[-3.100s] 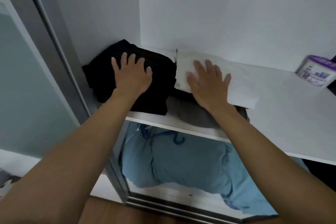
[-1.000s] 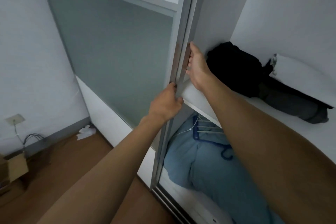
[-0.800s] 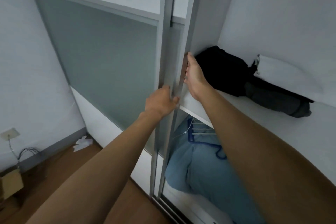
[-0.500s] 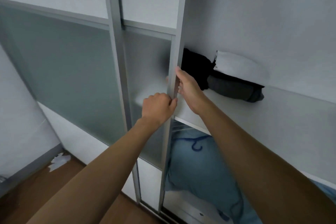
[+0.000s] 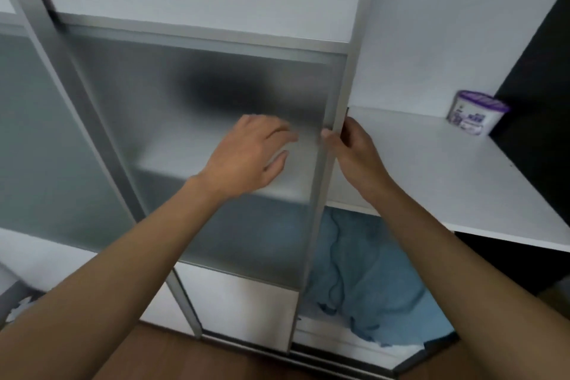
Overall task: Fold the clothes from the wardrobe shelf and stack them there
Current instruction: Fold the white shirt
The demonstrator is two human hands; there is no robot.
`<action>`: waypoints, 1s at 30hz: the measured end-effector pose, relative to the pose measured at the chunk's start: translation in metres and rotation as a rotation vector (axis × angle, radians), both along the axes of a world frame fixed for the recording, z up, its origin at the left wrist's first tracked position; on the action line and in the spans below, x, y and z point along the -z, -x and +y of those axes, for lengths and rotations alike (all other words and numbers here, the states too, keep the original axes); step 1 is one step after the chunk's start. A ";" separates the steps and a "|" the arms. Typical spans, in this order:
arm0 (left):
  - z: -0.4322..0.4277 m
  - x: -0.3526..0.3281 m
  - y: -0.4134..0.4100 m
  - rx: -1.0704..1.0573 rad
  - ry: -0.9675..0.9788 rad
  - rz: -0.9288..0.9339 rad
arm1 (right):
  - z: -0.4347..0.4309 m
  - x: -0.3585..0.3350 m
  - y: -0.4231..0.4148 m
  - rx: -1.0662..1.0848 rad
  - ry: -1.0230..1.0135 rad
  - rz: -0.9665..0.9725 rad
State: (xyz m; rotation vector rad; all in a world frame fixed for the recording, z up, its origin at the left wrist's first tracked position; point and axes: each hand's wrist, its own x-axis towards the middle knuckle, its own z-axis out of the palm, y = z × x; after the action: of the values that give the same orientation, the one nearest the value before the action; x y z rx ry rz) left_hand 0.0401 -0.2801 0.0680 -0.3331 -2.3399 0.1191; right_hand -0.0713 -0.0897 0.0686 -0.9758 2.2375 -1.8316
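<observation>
The frosted sliding door [image 5: 197,133] now covers the left part of the wardrobe shelf [image 5: 431,170]. The stacked clothes [image 5: 222,89] show only as a dark blur behind the frosted panel. My right hand [image 5: 351,148] grips the door's metal edge frame [image 5: 333,139], fingers curled round it. My left hand [image 5: 249,154] hovers in front of the panel with fingers spread and relaxed, holding nothing.
A white tub with a purple lid [image 5: 476,116] stands at the back right of the shelf. Blue fabric [image 5: 364,281] lies heaped in the compartment below. A dark panel [image 5: 543,71] rises at the far right. Wooden floor [image 5: 216,358] lies beneath.
The door has slid right across the clothes, hiding them behind frosted glass. My left hand let go of the frame and opened. My right hand still holds the edge.
</observation>
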 end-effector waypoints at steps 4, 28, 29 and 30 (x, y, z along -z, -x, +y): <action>0.019 -0.003 0.023 -0.020 0.153 0.126 | 0.047 0.012 -0.006 0.276 0.139 0.059; 0.250 0.009 0.153 0.090 0.494 0.304 | 0.273 0.028 0.041 0.936 0.078 -0.096; 0.258 0.009 0.155 0.098 0.491 0.297 | 0.281 0.029 0.044 0.947 0.077 -0.106; 0.266 0.008 0.157 0.101 0.496 0.297 | 0.289 0.029 0.047 0.958 0.079 -0.111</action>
State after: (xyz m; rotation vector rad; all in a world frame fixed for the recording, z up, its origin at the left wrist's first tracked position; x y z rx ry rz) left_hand -0.1170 -0.0137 0.0599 -0.6274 -1.9718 0.6591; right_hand -0.1184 0.1989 0.0398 0.3087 2.8065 -2.1738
